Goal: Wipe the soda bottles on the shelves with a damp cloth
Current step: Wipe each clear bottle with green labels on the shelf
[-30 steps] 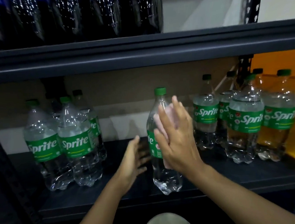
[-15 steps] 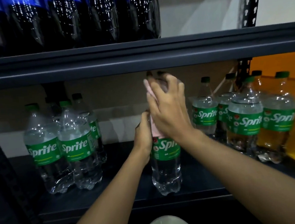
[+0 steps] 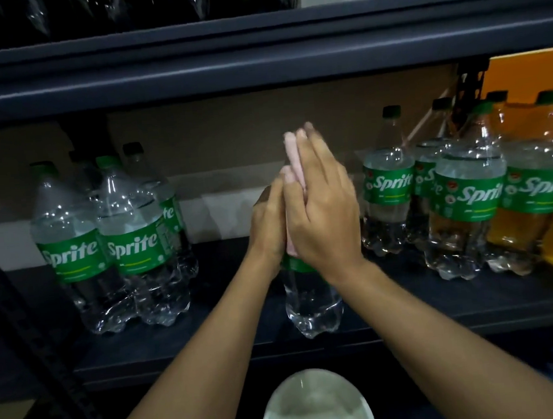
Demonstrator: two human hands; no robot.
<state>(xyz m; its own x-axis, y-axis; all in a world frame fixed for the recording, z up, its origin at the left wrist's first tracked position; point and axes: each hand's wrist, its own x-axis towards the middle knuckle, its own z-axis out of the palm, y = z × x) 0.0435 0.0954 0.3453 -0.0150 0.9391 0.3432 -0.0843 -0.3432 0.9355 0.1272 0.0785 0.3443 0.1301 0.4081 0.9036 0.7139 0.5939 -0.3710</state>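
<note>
Nearest to us, at the bottom centre of the frame, we see a pale bowl (image 3: pixel 317 404), cut off by the lower edge. Above it two bare forearms reach up to the middle of the frame.

The left hand (image 3: pixel 267 233) has its grip closed on the upper body of the middle Sprite bottle (image 3: pixel 312 302), with the fingers curled round its left side. The right hand (image 3: pixel 325 215) forms no closed grip. Its fingers lie straight and together, pointing up, and press a pink cloth (image 3: pixel 293 161) flat against the bottle's neck and shoulder. How its thumb lies we cannot tell. Cloth and hands hide the bottle's cap and most of its green label.

The bottle stands upright near the front edge of the dark lower shelf (image 3: pixel 180 349), apart from the others. Further back, a left group (image 3: pixel 73 255) of Sprite bottles stands upright at centre left, and a right group (image 3: pixel 466 201) at centre right. Behind the right group we see an orange panel (image 3: pixel 529 73). Across the top runs the upper shelf (image 3: pixel 257 62), bearing dark bottles (image 3: pixel 120 6) at upper left.
</note>
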